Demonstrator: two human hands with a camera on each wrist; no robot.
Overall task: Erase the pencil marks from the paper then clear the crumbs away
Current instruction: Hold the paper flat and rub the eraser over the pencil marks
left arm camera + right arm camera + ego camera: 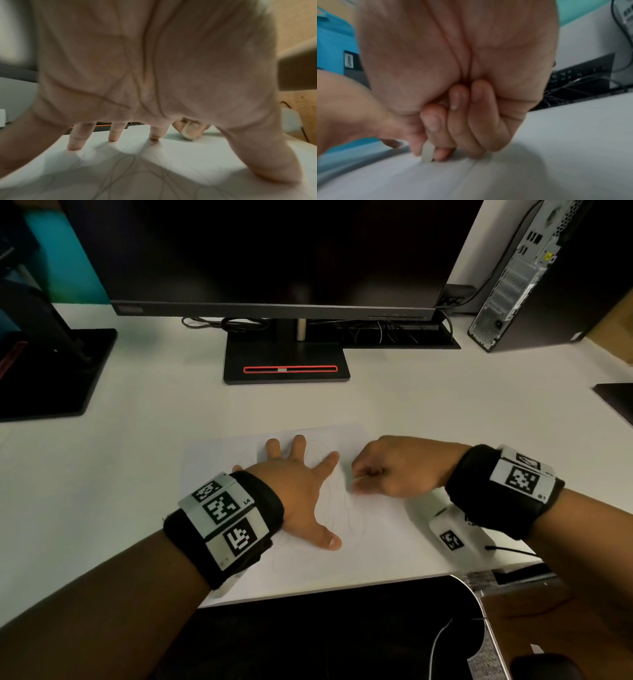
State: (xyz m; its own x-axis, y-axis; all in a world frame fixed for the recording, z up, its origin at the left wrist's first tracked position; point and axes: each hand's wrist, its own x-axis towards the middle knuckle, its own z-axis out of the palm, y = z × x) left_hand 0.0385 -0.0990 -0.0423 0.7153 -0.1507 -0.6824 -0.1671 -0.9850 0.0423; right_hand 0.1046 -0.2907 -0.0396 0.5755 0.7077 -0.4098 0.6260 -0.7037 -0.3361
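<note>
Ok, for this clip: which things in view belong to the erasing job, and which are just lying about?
In the job:
- paper with looping pencil marks
- eraser, pinched in the right hand
- left hand, spread flat on the paper

Lying about:
- monitor on its stand
- second stand
- computer tower
- cables

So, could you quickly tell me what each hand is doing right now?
Left hand: open, fingers spread flat on the paper.
Right hand: pinching a white eraser against it.
</note>
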